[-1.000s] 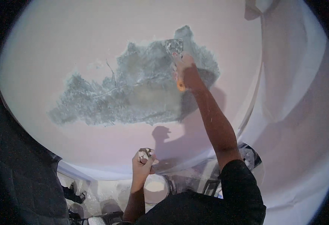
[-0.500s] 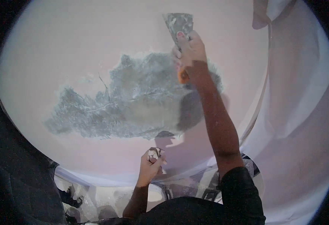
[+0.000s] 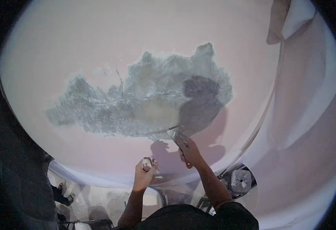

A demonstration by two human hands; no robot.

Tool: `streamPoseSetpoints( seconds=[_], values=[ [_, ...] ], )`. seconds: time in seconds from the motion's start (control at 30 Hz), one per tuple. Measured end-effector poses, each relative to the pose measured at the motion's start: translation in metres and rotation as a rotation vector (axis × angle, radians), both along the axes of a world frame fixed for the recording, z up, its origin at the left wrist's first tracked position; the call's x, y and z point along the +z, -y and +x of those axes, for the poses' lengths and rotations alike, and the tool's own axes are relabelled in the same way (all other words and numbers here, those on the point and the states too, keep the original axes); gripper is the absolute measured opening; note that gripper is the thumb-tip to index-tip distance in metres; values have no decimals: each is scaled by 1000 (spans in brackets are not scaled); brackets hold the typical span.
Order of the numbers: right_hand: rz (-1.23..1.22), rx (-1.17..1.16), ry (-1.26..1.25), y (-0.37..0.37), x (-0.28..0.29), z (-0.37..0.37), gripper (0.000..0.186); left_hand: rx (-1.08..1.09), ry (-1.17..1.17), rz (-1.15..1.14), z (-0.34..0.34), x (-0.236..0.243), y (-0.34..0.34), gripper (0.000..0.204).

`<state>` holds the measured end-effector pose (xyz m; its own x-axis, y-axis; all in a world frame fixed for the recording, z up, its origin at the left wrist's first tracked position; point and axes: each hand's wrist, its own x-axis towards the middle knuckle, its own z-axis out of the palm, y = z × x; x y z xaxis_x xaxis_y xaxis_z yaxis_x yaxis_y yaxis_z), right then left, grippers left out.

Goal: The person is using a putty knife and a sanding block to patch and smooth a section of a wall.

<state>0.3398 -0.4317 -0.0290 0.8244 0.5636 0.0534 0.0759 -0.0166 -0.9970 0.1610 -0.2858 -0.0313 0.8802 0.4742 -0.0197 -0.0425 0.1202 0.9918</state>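
Note:
In front of me is a pale pinkish wall (image 3: pixel 83 46) with a large, ragged grey patch (image 3: pixel 148 111), crossed by a thin crack line. My right hand (image 3: pixel 191 151) is closed round a putty knife (image 3: pixel 176 134) with an orange-ended handle. Its wide, smeared metal blade is at the patch's lower edge; whether it touches cannot be told. Lower and to the left, my left hand (image 3: pixel 142 175) is closed round a small whitish, brown-mottled lump (image 3: pixel 147 163), too unclear to name. Shadows of my head and hands fall across the patch and the wall below it.
To the right hangs a pale sheet (image 3: pixel 302 84) with a curled upper flap. A dusty, square-topped dark object (image 3: pixel 240 181) stands at lower right. Dark material (image 3: pixel 18 172) lines the left side. Below, a dark shoe (image 3: pixel 70 198) is on the stained floor (image 3: pixel 95 197).
My right hand has brought the putty knife down from above the patch to its lower edge. My left hand has shifted slightly left and down, still closed on the lump.

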Motion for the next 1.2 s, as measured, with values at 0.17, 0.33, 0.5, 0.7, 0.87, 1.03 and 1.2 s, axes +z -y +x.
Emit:
streamPoseSetpoints(
  seconds=[0.17, 0.33, 0.5, 0.7, 0.87, 1.03, 1.2],
  values=[
    [-234, -140, 259, -7, 72, 31, 32, -67, 41, 30, -7, 10, 13, 12],
    [250, -237, 541, -34, 150, 43, 30, -24, 140, 114, -31, 17, 22, 11],
    [292, -124, 286, -60, 187, 42, 30, 96, 10, 3, -71, 18, 7, 12],
    [322, -158, 269, -86, 200, 35, 25, 238, 32, 39, -116, 23, -10, 13],
    [307, -159, 204, -93, 214, 27, 26, 211, 53, -4, -134, 21, -7, 12],
    [256, -202, 506, -71, 184, -37, 35, 80, 50, 84, -152, 18, 10, 14],
    [71, 112, 160, 11, 74, -158, 30, 53, 66, -52, -172, -2, 19, 11]
  ],
)
